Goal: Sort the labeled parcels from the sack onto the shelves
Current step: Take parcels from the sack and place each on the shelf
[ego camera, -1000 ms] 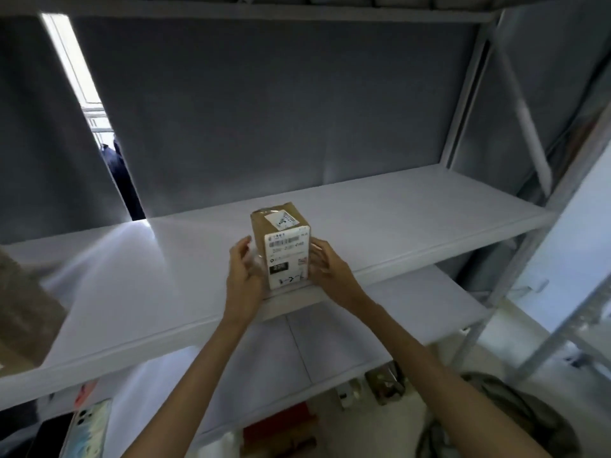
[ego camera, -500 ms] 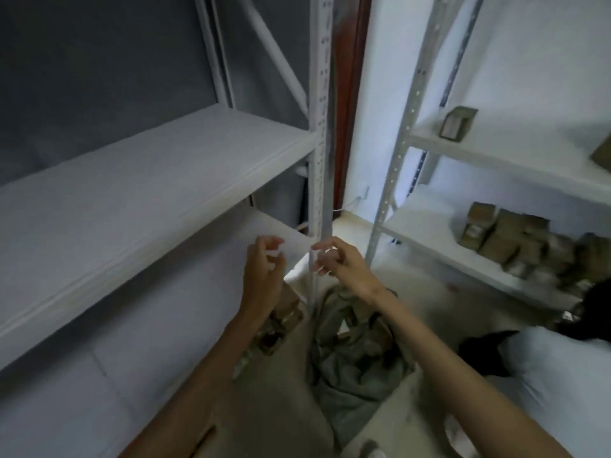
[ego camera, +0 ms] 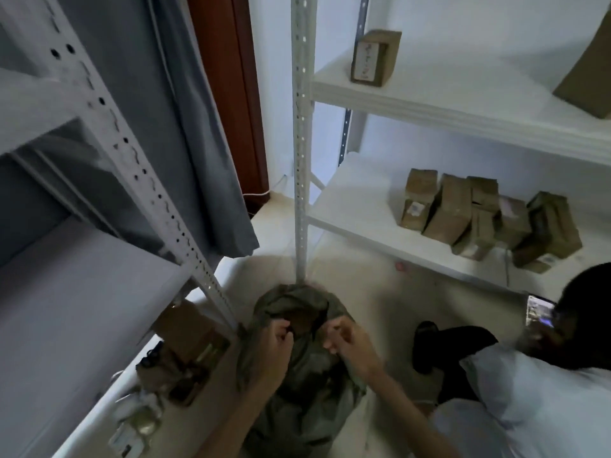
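2 hands (ego camera: 276,345) – 1 sack (ego camera: 297,368) – 2 shelf units (ego camera: 302,127), approx 10 parcels (ego camera: 451,209)

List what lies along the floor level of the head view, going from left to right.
Cardboard box on the bottom left shelf → left hand → right hand, both at the mouth of the olive sack → seated person's dark trouser leg → phone that person holds.

Grey curtain (ego camera: 198,133) hangs beside brown door (ego camera: 231,94); seated person (ego camera: 529,391) holds lit phone (ego camera: 539,315).
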